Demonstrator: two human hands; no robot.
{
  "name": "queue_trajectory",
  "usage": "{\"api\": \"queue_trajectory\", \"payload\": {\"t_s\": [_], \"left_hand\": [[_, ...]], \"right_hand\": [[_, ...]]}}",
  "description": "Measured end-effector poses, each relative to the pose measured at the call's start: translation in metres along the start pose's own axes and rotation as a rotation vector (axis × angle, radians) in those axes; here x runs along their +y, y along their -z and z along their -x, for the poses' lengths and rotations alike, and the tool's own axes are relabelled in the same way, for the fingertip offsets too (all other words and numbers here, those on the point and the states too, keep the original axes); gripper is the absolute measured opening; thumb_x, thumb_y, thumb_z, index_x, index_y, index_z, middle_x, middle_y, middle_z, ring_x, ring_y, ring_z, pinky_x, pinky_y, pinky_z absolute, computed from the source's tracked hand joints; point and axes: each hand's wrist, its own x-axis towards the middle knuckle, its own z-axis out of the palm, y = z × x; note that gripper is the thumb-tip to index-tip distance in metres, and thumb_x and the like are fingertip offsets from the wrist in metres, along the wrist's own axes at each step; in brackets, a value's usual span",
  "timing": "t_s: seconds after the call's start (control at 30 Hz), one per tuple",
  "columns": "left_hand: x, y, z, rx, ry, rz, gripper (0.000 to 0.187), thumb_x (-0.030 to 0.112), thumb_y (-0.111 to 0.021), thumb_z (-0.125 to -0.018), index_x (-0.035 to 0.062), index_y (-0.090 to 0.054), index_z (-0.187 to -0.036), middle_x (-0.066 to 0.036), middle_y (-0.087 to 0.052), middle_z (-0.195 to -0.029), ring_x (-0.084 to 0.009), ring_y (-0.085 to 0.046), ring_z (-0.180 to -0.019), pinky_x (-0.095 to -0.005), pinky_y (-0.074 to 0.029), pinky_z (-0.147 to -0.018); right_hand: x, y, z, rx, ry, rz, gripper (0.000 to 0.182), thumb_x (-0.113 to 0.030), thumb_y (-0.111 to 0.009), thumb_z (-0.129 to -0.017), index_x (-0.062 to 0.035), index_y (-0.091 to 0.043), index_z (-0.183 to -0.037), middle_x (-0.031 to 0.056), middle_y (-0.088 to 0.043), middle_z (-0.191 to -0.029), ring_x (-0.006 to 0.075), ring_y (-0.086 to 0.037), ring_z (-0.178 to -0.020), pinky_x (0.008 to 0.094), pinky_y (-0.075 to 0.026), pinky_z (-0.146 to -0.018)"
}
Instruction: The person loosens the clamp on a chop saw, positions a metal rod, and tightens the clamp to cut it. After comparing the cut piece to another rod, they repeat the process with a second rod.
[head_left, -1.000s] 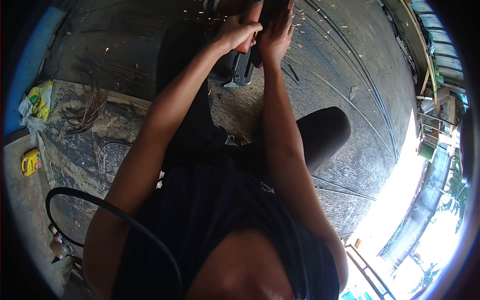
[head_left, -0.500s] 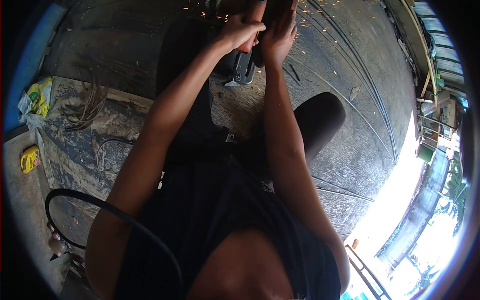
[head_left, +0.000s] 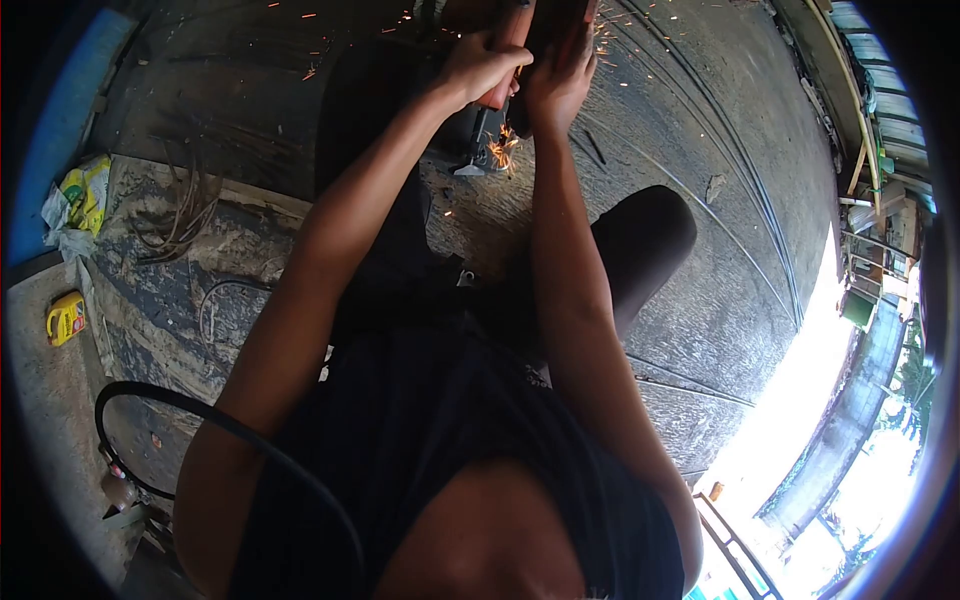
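Observation:
At the top of the head view, my left hand (head_left: 476, 72) is closed round a reddish-orange bar-shaped piece (head_left: 510, 45), thumb lying across it. Beside it, my right hand (head_left: 558, 88) presses its fingers on a dark reddish piece (head_left: 572, 35), whose upper part leaves the frame; I cannot tell its kind. Just below the hands, a dark metal part with a shiny flat foot (head_left: 467, 170) stands close to the floor. Bright orange sparks (head_left: 501, 150) burst beside it, and more fly about the hands.
My bent knee (head_left: 650, 235) is at the right. Long thin rods (head_left: 735, 145) lie on the concrete floor (head_left: 700, 270). A black cable (head_left: 165, 392) loops by my left arm. At the left are a yellow jug (head_left: 66, 318), a yellow-green sack (head_left: 92, 195) and bent rods (head_left: 185, 215).
A burst of sparks now shows below the hands by the metal foot, and sparks reach further to the upper left. Both hands keep nearly the same place and hold.

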Motion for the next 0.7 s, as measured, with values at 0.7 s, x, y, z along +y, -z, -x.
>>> {"api": "queue_trajectory", "payload": {"t_s": [0.7], "left_hand": [[0.001, 0.0, 0.002, 0.007, 0.009, 0.0, 0.03, 0.021, -0.071, -0.084, -0.0036, -0.063, -0.099, -0.01, -0.064, -0.068, -0.0166, -0.065, -0.057, -0.0302, -0.053, -0.052]], "right_hand": [[0.007, -0.001, 0.003, 0.002, -0.021, -0.022, 0.059, -0.007, -0.056, -0.089, 0.002, -0.039, -0.144, 0.025, -0.047, -0.14, 0.0462, -0.046, -0.123, 0.0497, -0.041, -0.102]]}}
